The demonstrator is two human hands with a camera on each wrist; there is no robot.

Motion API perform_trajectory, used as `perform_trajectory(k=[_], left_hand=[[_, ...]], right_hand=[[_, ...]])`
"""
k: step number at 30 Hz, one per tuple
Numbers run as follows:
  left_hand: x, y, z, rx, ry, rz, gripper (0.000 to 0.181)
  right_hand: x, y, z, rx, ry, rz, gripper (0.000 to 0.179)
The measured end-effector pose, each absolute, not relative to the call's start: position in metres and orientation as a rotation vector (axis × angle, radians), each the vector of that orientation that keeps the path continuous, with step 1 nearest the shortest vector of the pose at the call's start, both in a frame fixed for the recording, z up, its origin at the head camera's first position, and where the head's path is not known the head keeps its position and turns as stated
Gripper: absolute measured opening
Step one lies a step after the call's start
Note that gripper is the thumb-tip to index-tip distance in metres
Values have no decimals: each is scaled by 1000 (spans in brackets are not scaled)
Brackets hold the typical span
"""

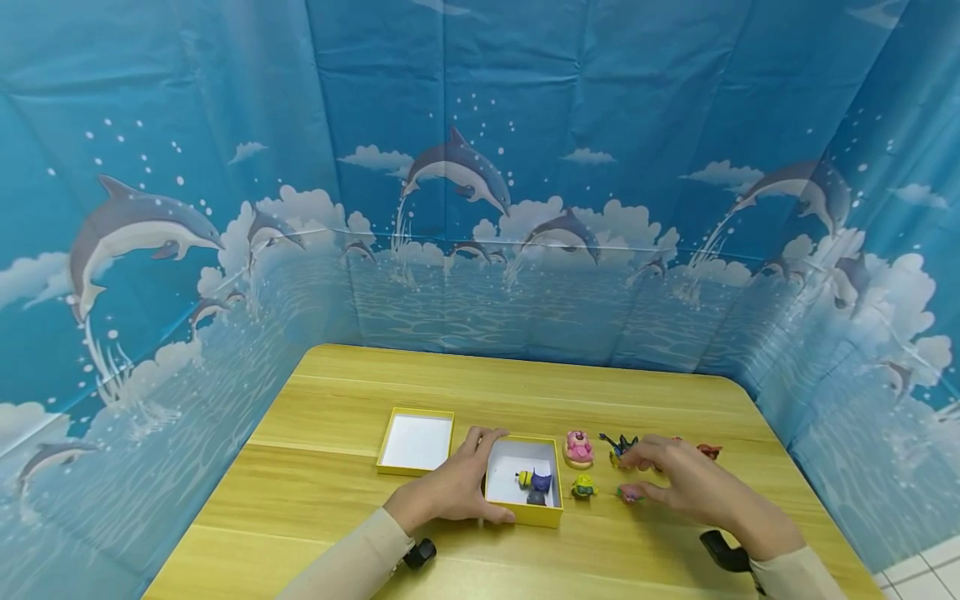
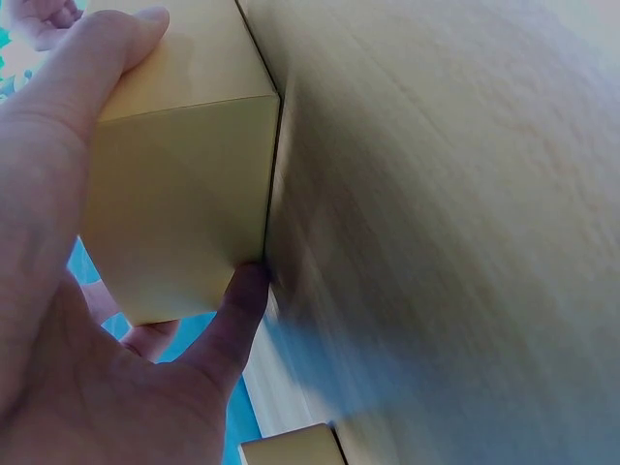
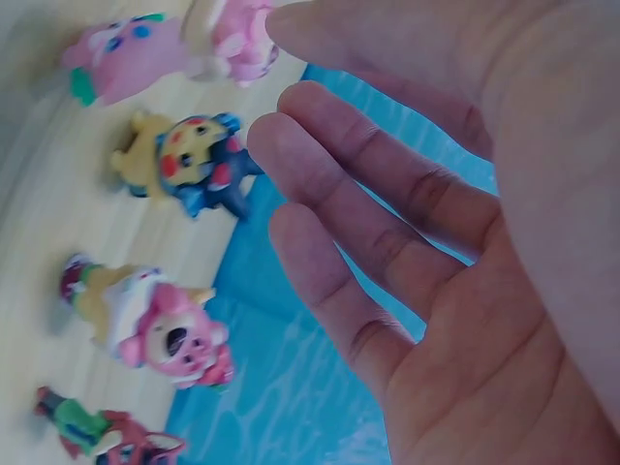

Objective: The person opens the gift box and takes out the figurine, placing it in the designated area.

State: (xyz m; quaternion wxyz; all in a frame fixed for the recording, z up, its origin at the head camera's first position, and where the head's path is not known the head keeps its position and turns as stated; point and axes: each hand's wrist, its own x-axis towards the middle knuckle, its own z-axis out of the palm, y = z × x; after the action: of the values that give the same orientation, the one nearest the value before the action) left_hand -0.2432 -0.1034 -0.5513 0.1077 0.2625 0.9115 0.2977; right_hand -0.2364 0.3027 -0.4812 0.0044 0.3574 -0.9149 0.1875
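My left hand [image 1: 461, 483] grips the left side of an open yellow box [image 1: 538, 516], its thumb on the near wall and fingers at the far one. In the left wrist view that box [image 2: 184, 203] sits between thumb and fingers. Inside lie a yellow-and-purple figurine [image 1: 534, 481] and a dark grey piece [image 1: 536, 498]. Over the toys at the right hovers my right hand [image 1: 693, 483], fingers loosely bent and apart. Its thumb is near a small pink figurine [image 1: 630, 494]. The right wrist view shows nothing in its grasp, with a yellow-and-blue figurine [image 3: 184, 160] beyond the fingertips.
A yellow-edged box lid [image 1: 415, 442] lies white side up left of the box. Right of it stand a pink figurine [image 1: 578, 448] and a yellow one [image 1: 583, 486]. A red figurine [image 1: 708, 451] is farther right. A dolphin-print curtain [image 1: 480, 283] surrounds the table.
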Motion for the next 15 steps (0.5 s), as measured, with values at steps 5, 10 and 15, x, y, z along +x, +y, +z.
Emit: perform_trajectory(k=[5, 10, 15], left_hand=[[-243, -104, -551, 766, 2676, 884, 129], [-243, -104, -552, 770, 2674, 890, 129], [-244, -104, -553, 783, 2687, 877, 128]], right_hand=[[-236, 292, -470, 1162, -2841, 571, 28], [-235, 279, -463, 1174, -2858, 577, 26], [-237, 265, -459, 1191, -2871, 565, 27]])
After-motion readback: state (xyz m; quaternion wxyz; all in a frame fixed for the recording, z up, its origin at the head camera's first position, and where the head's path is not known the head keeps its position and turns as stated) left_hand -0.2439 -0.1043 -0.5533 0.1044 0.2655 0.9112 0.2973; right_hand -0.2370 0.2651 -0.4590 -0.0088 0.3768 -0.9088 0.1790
